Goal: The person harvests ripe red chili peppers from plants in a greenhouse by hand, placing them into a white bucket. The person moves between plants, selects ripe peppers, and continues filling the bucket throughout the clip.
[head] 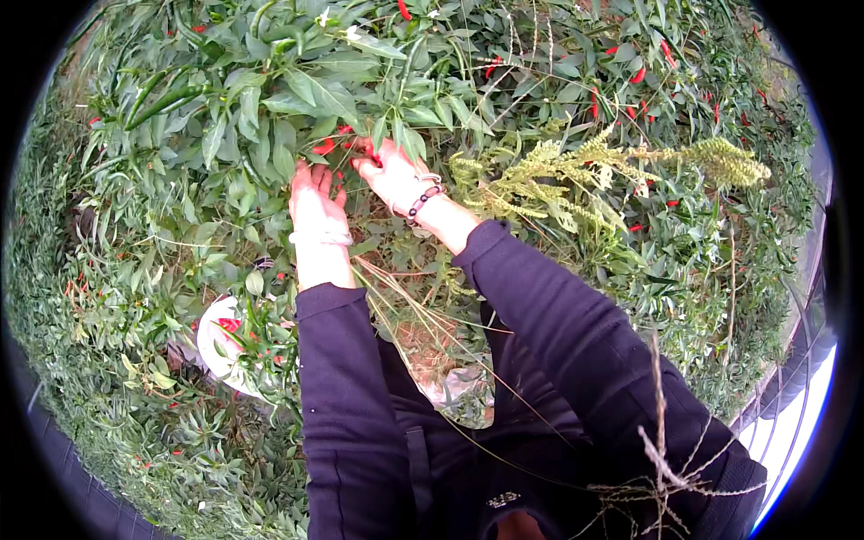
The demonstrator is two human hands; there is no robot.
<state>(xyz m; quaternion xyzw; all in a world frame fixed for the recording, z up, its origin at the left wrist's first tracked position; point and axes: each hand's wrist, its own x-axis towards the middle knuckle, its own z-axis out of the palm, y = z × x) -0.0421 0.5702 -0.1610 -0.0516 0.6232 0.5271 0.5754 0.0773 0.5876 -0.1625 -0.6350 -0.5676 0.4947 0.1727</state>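
Note:
My left hand [317, 201] reaches up into a chili pepper plant [317, 94], with its fingertips partly hidden among the leaves. Just above those fingers hangs a red chili pepper [324, 146]. To its right, my right hand [398, 179] is curled at the foliage, and red chili peppers [371, 158] show between its thumb and fingers. Leaves cover part of that grip. A beaded bracelet [426, 200] circles the right wrist, and a pale band [320, 238] is on the left one. Long green chili peppers [169, 104] hang at the upper left.
A white container [219, 337] with red chili peppers [229, 325] inside sits among plants left of my left forearm. A yellow-green seeding weed [574, 169] leans in from the right. Dry grass stalks [418, 304] cross between my arms. Dry twigs [661, 472] overlap my right sleeve.

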